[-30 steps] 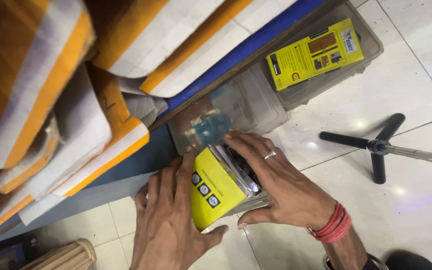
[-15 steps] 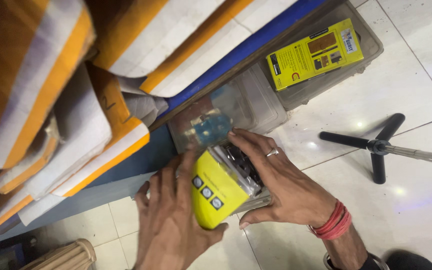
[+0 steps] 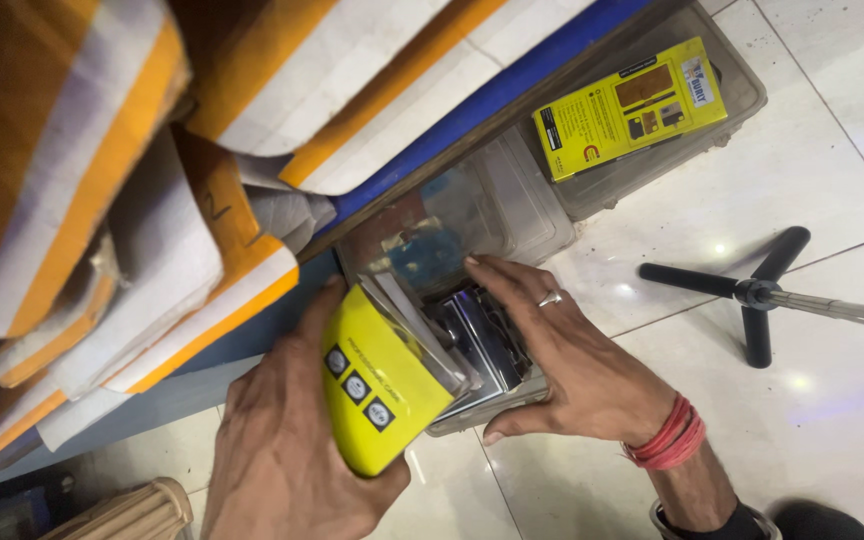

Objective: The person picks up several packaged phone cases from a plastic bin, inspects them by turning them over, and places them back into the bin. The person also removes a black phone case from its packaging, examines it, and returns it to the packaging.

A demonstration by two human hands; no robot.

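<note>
My left hand [image 3: 282, 460] grips a stack of flat yellow packets [image 3: 382, 375] and tilts it to the left, out of a clear plastic box [image 3: 492, 405] on the floor. My right hand [image 3: 572, 365], with a ring and red thread at the wrist, lies over the box. Its fingers rest on the shiny packets [image 3: 487, 340] that stand in a row inside and its thumb hooks the box's near edge. Both hands touch the packets.
A second clear plastic box [image 3: 732, 110] with a yellow packet [image 3: 632, 105] on top sits at the upper right on the white tiled floor. Beside it lies a black tripod base [image 3: 757, 295]. Orange-and-white cartons [image 3: 132, 170] fill a blue-edged shelf above.
The yellow stack has tilted further left in my left hand. My right hand's fingers have pushed deeper among the packets in the box.
</note>
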